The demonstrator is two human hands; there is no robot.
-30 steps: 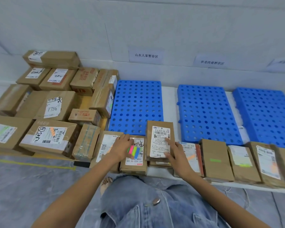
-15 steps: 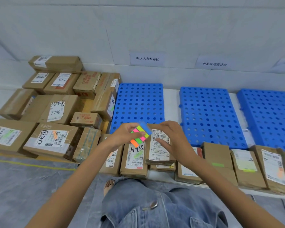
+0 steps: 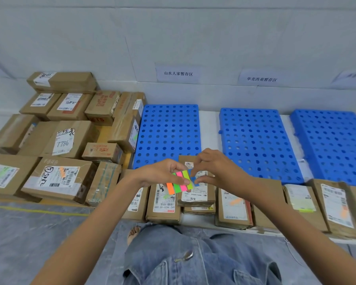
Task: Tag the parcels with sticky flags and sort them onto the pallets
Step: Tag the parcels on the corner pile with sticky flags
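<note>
My left hand (image 3: 160, 173) pinches a pad of sticky flags (image 3: 179, 183) with orange, green, pink, lime and blue strips. It holds the pad above a small brown parcel (image 3: 195, 195) that lies on top of another one. My right hand (image 3: 216, 171) is at the pad's right edge, thumb and fingers pinching the blue flag (image 3: 194, 179). Three blue perforated pallets (image 3: 169, 130) (image 3: 255, 140) (image 3: 333, 140) lie side by side behind the hands, with nothing on them.
A row of flat parcels (image 3: 300, 200), some bearing coloured flags, lies along the platform's front edge. Larger cardboard boxes (image 3: 66, 138) are piled at the left. Paper signs (image 3: 178, 74) hang on the wall above the pallets. My denim-clad legs fill the bottom.
My left hand lifted the flag pad off the parcel and turned it. My right hand left the parcel's label and came to the pad's blue strip.
</note>
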